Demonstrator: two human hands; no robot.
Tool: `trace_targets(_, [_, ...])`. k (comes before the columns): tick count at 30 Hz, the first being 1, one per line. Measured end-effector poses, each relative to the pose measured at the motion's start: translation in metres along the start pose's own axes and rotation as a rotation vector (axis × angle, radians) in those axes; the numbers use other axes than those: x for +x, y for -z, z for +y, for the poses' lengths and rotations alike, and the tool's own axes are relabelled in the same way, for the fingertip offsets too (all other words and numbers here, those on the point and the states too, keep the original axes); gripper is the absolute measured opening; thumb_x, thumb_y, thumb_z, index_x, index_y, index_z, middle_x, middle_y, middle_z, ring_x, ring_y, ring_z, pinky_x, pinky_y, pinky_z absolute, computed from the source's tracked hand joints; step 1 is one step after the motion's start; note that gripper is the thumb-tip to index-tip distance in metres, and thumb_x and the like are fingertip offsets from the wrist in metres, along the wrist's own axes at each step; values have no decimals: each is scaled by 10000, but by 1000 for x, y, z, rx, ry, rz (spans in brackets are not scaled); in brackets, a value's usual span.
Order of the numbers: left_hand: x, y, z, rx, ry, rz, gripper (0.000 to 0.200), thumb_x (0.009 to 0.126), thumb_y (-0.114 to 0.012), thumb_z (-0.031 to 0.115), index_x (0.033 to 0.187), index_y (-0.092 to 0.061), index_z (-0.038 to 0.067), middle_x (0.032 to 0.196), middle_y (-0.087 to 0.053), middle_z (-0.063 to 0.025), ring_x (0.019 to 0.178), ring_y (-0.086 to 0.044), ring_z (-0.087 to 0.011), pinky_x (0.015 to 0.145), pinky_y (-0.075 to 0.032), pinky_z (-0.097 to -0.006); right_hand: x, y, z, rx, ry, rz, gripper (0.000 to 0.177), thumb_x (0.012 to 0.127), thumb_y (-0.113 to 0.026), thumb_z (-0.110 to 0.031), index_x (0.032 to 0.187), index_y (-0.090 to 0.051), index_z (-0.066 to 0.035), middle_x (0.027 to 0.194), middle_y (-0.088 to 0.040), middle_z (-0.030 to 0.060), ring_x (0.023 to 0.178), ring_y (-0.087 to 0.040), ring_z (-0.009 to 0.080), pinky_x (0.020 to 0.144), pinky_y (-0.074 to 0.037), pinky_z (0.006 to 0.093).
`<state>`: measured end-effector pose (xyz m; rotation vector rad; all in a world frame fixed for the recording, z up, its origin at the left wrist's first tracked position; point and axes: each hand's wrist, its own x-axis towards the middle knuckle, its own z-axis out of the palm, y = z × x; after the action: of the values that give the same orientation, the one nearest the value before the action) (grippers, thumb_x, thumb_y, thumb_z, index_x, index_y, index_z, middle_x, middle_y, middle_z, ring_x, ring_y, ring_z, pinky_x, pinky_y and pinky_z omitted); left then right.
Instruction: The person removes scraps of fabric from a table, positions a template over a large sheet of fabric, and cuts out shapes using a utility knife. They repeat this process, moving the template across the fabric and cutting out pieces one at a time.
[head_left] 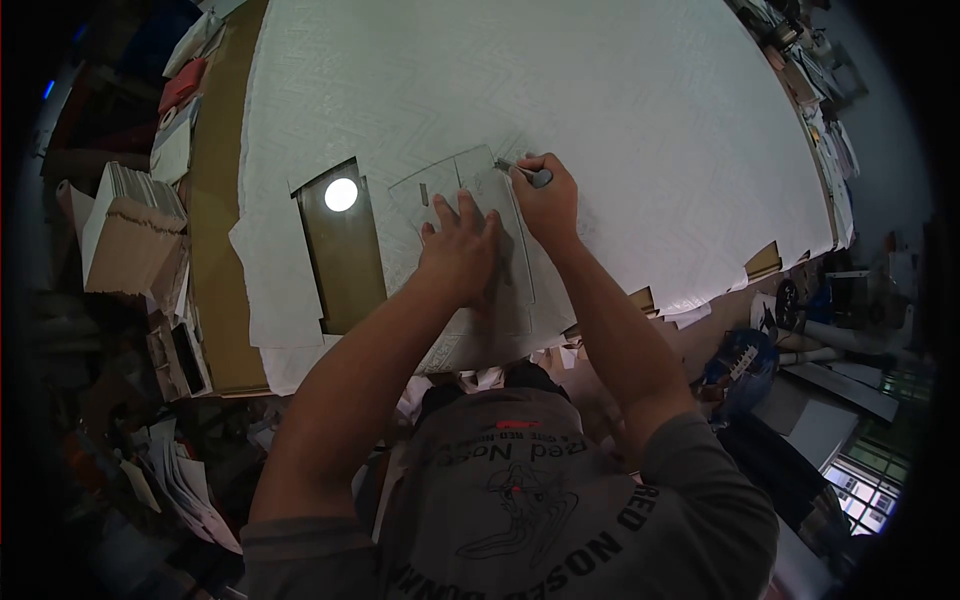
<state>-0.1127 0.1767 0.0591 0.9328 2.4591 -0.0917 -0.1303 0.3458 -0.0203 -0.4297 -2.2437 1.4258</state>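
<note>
A large white embossed sheet (640,110) covers the work table. On it lies a clear flat template (410,205) with thin dark edges and a small slot. My left hand (462,250) presses down on the template, its fingers spread. At the template's upper right corner, my right hand (547,205) is closed around a slim pen-like tool (541,178) with a grey end. The tool's tip is at the template's edge; its exact kind is too small to make out. A cut-out opening (345,260) to the left bares the brown board.
The brown table board (218,200) shows along the left edge. Stacked cut sheets (135,225) stand beyond it at the left. More notches (762,262) break the sheet's near right edge. Paper scraps (185,480) lie below at the left, and clutter lines the right side.
</note>
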Motion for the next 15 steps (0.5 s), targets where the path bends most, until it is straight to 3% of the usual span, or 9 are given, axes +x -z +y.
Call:
trace_targets(1, [1,-1,0,6,6,-9,1477,464,-1035,522,1645,-274,68,1674,-149,-384,1507,-185,-661,1113,-429,-704,1,2,-16,-89,-140,-33,197,886,-801,-158,997,-712,-21,882,-767,130,919,-765,247,797,-571,372])
trace_targets(2, [1,-3,0,12,11,-19,1483,475,-1031,532,1655,-260,72,1682,-129,-382,1512,-168,-660,1116,-421,-709,2,2,-25,-103,-139,-30,197,886,-801,-158,997,-712,-21,882,-767,130,919,-765,247,797,-571,372])
trace_targets(4, [1,-1,0,9,2,-36,1482,482,-1027,543,1658,-256,71,1686,-117,-382,1513,-156,-663,1114,-413,-719,9,0,-36,-255,-98,-52,216,877,-808,-185,987,-712,-26,809,-748,138,711,-724,262,682,-557,393])
trace_targets(8, [1,-5,-3,38,-12,-2,1464,468,-1014,554,1628,-281,45,1656,-166,-410,1497,-187,-678,1088,-427,-727,6,-19,-36,-260,-73,39,203,889,-806,-184,988,-713,-32,802,-744,146,702,-715,285,670,-554,394])
trace_targets(10, [0,-6,-4,24,-24,7,1467,465,-1013,559,1628,-282,44,1657,-164,-410,1498,-180,-680,1087,-422,-733,18,-25,-39,-293,-32,20,169,890,-791,-170,973,-694,-59,799,-742,161,764,-745,353,677,-569,440])
trace_targets(15, [1,-1,-4,-8,-16,-38,1462,509,-1017,545,1656,-253,58,1690,-99,-383,1507,-120,-685,1089,-414,-746,16,-26,-35,-243,-83,23,169,905,-791,-186,988,-696,-73,813,-745,156,748,-737,340,671,-565,424])
